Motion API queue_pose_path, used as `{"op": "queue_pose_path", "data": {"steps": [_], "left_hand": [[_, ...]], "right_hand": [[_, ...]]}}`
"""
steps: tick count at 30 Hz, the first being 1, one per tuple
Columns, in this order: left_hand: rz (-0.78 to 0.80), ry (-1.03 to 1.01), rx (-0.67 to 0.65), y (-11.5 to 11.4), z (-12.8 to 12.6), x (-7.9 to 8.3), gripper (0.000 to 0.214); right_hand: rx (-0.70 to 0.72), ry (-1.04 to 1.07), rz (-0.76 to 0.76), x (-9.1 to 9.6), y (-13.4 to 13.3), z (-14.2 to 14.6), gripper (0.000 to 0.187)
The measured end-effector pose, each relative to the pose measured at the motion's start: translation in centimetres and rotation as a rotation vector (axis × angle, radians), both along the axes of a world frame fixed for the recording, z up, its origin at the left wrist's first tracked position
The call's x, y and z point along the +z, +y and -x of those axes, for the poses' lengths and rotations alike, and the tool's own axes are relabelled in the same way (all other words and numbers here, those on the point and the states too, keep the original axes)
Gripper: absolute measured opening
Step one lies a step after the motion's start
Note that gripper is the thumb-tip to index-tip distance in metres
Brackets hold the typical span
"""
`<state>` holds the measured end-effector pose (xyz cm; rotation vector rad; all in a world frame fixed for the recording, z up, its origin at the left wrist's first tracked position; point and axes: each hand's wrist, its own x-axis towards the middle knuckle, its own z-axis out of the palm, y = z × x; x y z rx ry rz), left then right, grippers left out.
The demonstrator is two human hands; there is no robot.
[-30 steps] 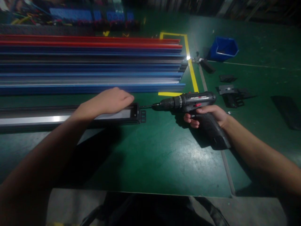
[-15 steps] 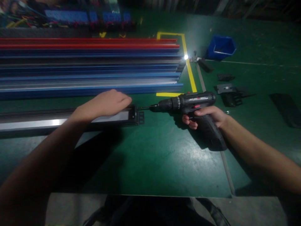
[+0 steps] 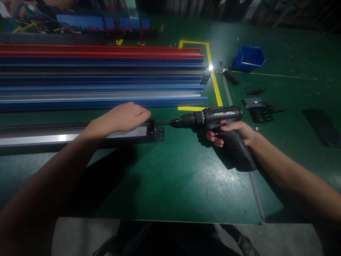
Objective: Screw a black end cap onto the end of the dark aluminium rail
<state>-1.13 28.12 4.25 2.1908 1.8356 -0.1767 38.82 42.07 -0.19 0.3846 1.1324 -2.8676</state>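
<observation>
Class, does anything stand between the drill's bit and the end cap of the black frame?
Nothing visible does. The right hand grips the drill, and its bit reaches to the end cap of the black frame; whether they touch is unclear. The left hand lies over the frame, clear of the bit.

Left arm (image 3: 64, 167) slants in bare, left hand (image 3: 128, 116) palm down, fingers mostly hidden. Right hand (image 3: 243, 131)'s curled in a grip, thumb (image 3: 227, 127) pointing left, right forearm (image 3: 290, 169) bare too.
</observation>
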Motion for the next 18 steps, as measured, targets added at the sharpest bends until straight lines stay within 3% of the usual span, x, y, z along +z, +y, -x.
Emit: {"op": "queue_pose_path", "data": {"steps": [18], "left_hand": [[-0.007,0.021,-0.028,0.1,0.46,-0.4,0.048]], "right_hand": [[-0.02,-0.042,0.017,0.34,-0.18,0.17,0.031]]}}
